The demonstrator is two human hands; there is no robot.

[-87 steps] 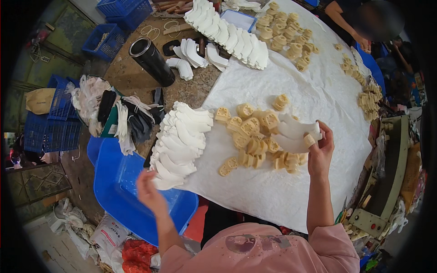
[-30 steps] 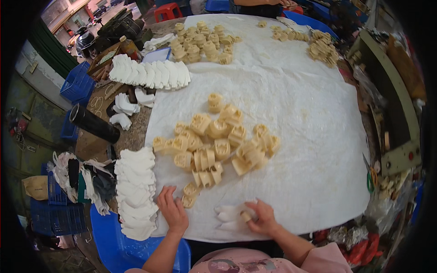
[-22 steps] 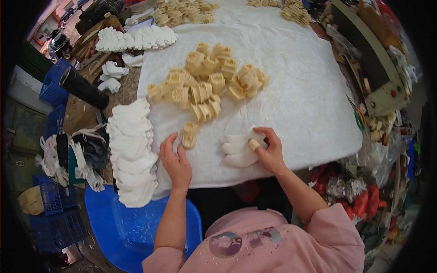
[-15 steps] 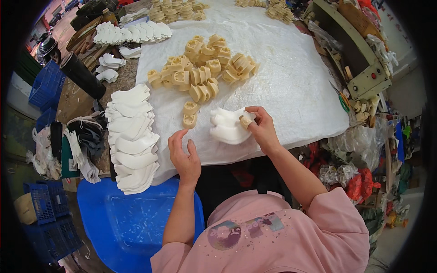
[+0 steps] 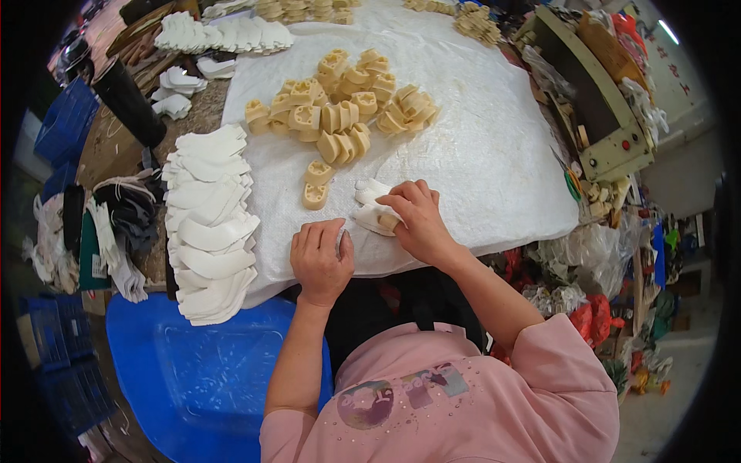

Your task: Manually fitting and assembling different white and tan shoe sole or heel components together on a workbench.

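White curved pieces (image 5: 372, 190), thin and smooth-looking, lie on the white sheet in front of me. My right hand (image 5: 421, 224) is bent over their right side, thumb and fingers closed on the edge; a tan cover sits on one digit. To the left, at the sheet's near edge, my left hand (image 5: 320, 258) rests palm down with fingers loosely bent and thumb apart, nothing visible in it. Just beyond it stand two cream moulded blocks (image 5: 316, 194) with hollowed tops. A larger heap of such blocks (image 5: 340, 104) lies farther back.
A long overlapping row of white curved pieces (image 5: 210, 224) runs along the left of the white sheet (image 5: 494, 147). Below it is a blue tub (image 5: 208, 378). A black cylinder (image 5: 127, 100) stands far left. Green-handled scissors (image 5: 572, 185) and a metal machine (image 5: 594, 100) are at right.
My right hand has moved left over the white pieces, its fingers now bending down on them. My left hand has shifted slightly right, fingers turned more downward. The whole view has shifted a little.
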